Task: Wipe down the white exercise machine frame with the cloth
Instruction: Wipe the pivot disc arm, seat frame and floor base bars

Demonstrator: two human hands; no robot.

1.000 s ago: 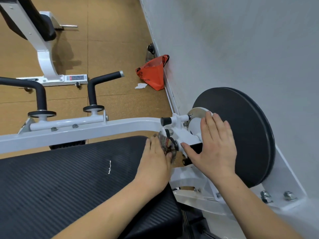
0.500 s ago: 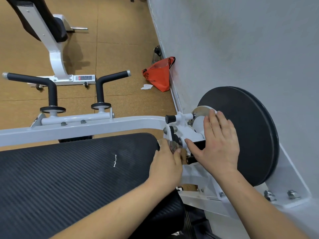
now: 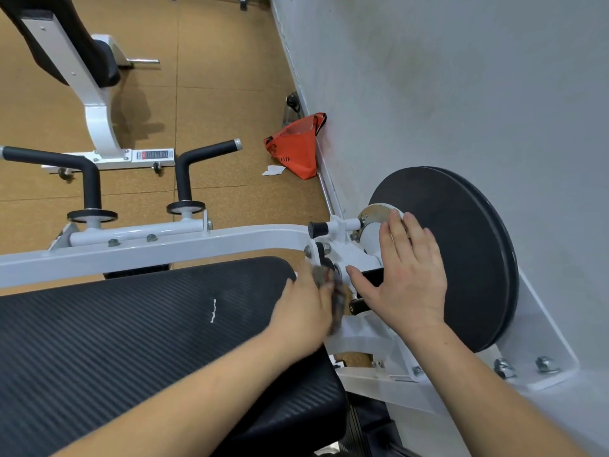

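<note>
Fingers (image 3: 395, 239) of the right hand (image 3: 408, 285) are laid out straight and a little spread. They rest flat across the white hub and the face of the big black disc (image 3: 468, 258), with the thumb pointing left toward the pivot. It's not gripping anything, just pressing there.

The left hand (image 3: 303, 311) is curled around a dark, crumpled cloth (image 3: 329, 285) and pushes it against the white frame (image 3: 164, 249), right at the joint where the long bar meets the pivot bolts. That bit is motion-blurred, so I can't tell exactly how the left fingers sit on it.

The left wrist lies over the end of the ribbed black pad (image 3: 131, 341), which runs just under the bar. Two black handles (image 3: 204, 166) stick up from the far side of the frame.

Pretty tight corner on the right: the grey wall (image 3: 461, 77) sits close behind the disc, and a bolted white bracket (image 3: 543, 364) is below it. The cork floor (image 3: 214, 94) stretches away past the bar. An orange bag (image 3: 296, 150) slumps against the wall, and another white bench (image 3: 99, 127) stands further back.
</note>
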